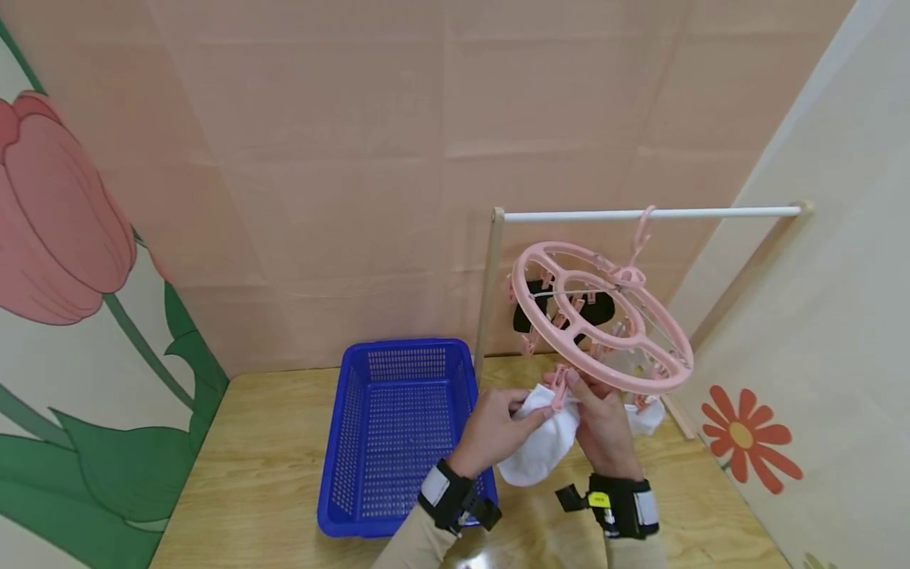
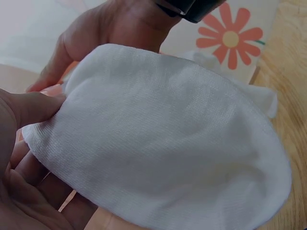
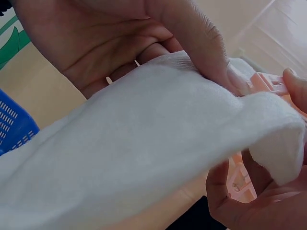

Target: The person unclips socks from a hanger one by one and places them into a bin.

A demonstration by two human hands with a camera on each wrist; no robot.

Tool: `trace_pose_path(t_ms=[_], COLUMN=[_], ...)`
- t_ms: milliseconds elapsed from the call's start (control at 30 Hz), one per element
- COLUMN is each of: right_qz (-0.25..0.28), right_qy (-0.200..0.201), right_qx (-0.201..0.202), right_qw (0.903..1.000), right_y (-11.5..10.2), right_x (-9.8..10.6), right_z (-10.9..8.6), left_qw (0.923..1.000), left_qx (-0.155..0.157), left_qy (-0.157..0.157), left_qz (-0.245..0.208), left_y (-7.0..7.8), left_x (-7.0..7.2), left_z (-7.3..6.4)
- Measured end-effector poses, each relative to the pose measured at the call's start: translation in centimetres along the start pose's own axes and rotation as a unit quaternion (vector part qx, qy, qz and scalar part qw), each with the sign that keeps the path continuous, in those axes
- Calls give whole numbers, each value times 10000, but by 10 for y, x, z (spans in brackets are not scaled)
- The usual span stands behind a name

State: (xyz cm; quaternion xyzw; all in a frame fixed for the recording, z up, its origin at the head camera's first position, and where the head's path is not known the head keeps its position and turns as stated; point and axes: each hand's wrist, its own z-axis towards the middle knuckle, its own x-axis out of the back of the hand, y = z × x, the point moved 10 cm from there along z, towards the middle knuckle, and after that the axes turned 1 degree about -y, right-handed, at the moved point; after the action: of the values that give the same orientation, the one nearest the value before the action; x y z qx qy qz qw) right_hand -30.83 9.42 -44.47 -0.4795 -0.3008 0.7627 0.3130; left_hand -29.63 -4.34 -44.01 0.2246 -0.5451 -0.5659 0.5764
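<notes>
A white sock [image 1: 542,444] hangs between my hands below the near rim of a pink round clip hanger [image 1: 590,359]. My left hand [image 1: 494,431] pinches its upper edge, thumb on top and fingers beneath, as the left wrist view shows. With my right hand [image 1: 604,423] I hold a pink clothes peg [image 1: 560,387] at the sock's top edge. In the right wrist view the right thumb [image 3: 296,88] presses on the peg [image 3: 268,82], beside the sock's folded corner [image 3: 278,153]. Whether the peg's jaws bite the cloth is hard to see.
The hanger hooks over a white rail [image 1: 732,212] on a wooden stand. Black socks [image 1: 596,310] hang from its far side, and another white item [image 1: 645,416] hangs at the right. A blue basket [image 1: 334,466] stands on the wooden table, left of my hands.
</notes>
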Motion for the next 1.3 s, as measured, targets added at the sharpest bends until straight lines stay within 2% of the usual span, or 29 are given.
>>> trace_pose_path(t_ms=[100, 267, 367, 500, 700, 1033, 1300], right_qz=[15, -352, -609, -687, -341, -226, -57], right_qy=[-7, 313, 533, 617, 374, 141, 6], right_qx=[88, 232, 215, 151, 254, 236, 280], right_qw=[10000, 9986, 9965, 9956, 9984, 9994, 9996], right_y=[0, -2, -2, -2, 0, 3, 5], right_x=[0, 5, 8, 11, 12, 14, 12], right_z=[0, -1, -2, -2, -2, 0, 2], left_qw=[10000, 9998, 9997, 9999, 10000, 10000, 9999], left_qx=[-3, 94, 152, 73, 43, 57, 117], left_qy=[-22, -123, -135, -58, 41, -18, 69], left_qz=[-28, -97, -132, -63, 48, -18, 46], left_y=[0, -3, -7, -6, -8, -13, -15], left_x=[0, -1, -1, 3, 9, 11, 18], left_z=[-1, -2, -3, -5, -7, -13, -14])
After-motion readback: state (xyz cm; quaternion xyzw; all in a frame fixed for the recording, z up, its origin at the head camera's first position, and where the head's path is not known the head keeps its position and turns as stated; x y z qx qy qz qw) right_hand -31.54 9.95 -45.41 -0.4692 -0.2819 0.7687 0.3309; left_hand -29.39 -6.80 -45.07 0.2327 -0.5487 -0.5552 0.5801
